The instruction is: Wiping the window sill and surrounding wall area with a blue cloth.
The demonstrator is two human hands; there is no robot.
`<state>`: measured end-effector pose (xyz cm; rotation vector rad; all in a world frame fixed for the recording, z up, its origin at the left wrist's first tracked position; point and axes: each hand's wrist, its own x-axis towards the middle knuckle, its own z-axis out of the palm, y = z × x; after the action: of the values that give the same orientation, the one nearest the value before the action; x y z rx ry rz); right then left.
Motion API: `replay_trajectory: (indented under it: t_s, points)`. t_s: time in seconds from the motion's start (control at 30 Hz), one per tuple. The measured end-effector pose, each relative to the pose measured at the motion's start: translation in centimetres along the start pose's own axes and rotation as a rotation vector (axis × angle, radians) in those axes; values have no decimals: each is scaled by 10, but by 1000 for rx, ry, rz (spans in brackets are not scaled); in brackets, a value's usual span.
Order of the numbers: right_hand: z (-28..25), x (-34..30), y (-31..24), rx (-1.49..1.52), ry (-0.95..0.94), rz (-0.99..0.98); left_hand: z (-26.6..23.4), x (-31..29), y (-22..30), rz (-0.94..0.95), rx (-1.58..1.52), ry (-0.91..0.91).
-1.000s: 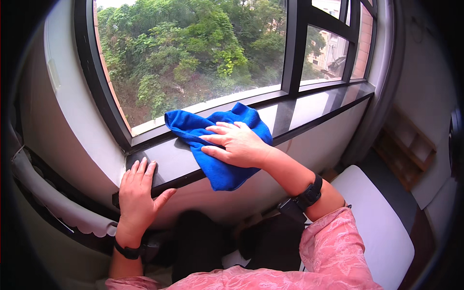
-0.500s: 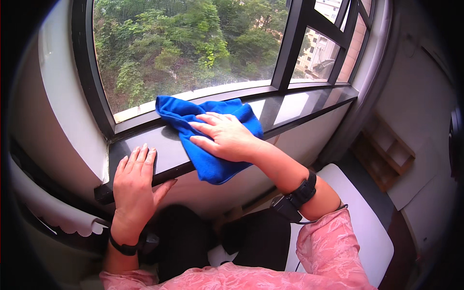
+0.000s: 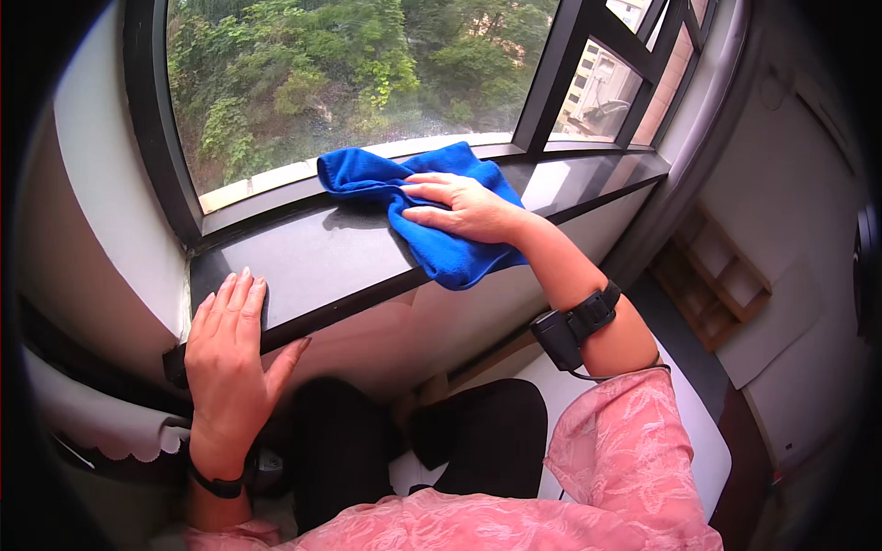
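Cloth (image 3: 450, 255), blue: on sill (image 3: 303, 257), two o'clock from left hand (image 3: 228, 344). Right hand (image 3: 469, 209): flat atop, fingers extended, seemingly pinning it. Left hand: flat, empty, apparently bracing.

A long, glossy grey windowsill (image 3: 299, 266), black along its front, carries a rumpled bright-blue fabric cloth (image 3: 455, 253), partly overhanging; the person's left hand (image 3: 228, 354) rests at the windowsill's left end.

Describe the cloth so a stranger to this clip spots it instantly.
Below the large window runs a glossy sill. There, under the right hand, lies a crumpled cloth, its vivid blue setting it apart from the dark window frame and pink sleeve.
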<state>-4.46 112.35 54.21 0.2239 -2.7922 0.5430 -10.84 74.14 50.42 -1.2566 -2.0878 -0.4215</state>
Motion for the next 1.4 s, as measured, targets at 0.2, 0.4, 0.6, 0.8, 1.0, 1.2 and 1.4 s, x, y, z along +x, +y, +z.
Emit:
replay_trajectory:
  t_s: [0.2, 0.4, 0.6, 0.8, 1.0, 1.2, 1.4]
  points:
    - [-55, -56, 102, -69, 363, 449, 0, 0, 0, -3, 6, 44]
    - [-54, -39, 162, -321, 586, 496, 3, 0, 0, 9, 21, 61]
    - [-12, 16, 67, -443, 419, 426, 3, -3, 3, 0, -27, 64]
    - [58, 71, -60, -195, 327, -111, 2, -6, 5, 21, -23, 72]
    - [114, 130, -140, -30, 181, -362, -1, -10, 2, 36, -94, 96]
    - [85, 105, -94, -77, 112, -340, -7, -17, -4, 27, -93, 56]
    - [1, 29, 24, -21, 136, -87, -10, -17, 0, -4, -75, 81]
